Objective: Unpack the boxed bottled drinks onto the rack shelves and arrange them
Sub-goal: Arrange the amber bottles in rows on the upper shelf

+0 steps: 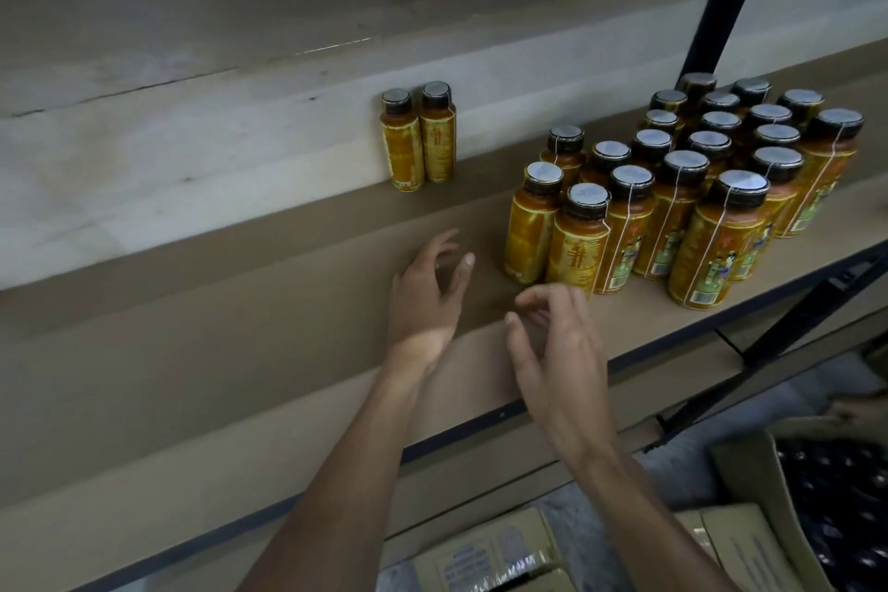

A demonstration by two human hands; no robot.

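"Head view: your left hand [427,288] hovers over the shelf [216,375], fingers loosely curled, holding nothing."

"And your right hand [560,351], just at its 4 o'clock, is the same: relaxed and empty."

"Where are the drinks for you?"

"The cluster of bottles [696,192] stands upright at 2 o'clock from your hands. A pair of bottles [418,137] stands against the back wall at 12 o'clock. The open box [749,471] sits at 4 o'clock, below the shelf."
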